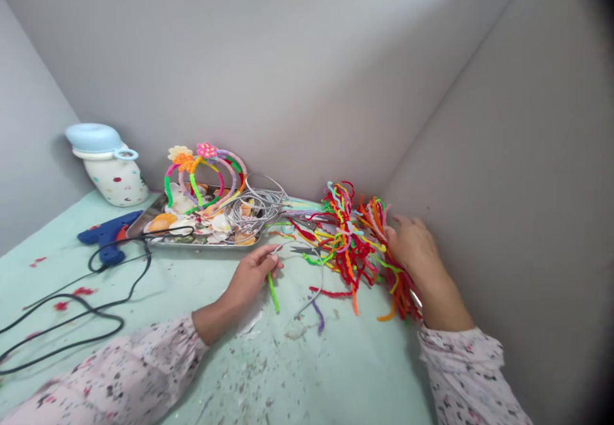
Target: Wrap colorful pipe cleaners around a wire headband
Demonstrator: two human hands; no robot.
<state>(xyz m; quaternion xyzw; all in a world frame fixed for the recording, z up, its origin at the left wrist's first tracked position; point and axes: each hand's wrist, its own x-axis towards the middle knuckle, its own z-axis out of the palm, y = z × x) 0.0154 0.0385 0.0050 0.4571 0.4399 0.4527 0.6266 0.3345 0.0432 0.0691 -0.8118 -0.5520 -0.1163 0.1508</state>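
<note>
My left hand [252, 274] is closed, pinching a thin metal headband [320, 271] by one end. A short bright green pipe cleaner [273, 294] hangs down from below those fingers. The headband's bare curve arches to the right, its other end near the tablecloth. At the right wall, my right hand [413, 246] lies against a bundle of red and orange pipe cleaners [375, 215], thumb and fingers apart. Just left of it is a larger heap of multicoloured pipe cleaners [346, 239]. Scissors [307, 250] lie partly under loose pieces, blades pointing left.
A metal tray [206, 246] holds shells, a pile of bare wire headbands [261, 208] and several finished flower headbands [206, 176]. Farther left are a blue glue gun [109, 233] with a black cord [129, 297] and a white bottle [118, 179]. Grey walls bound the table.
</note>
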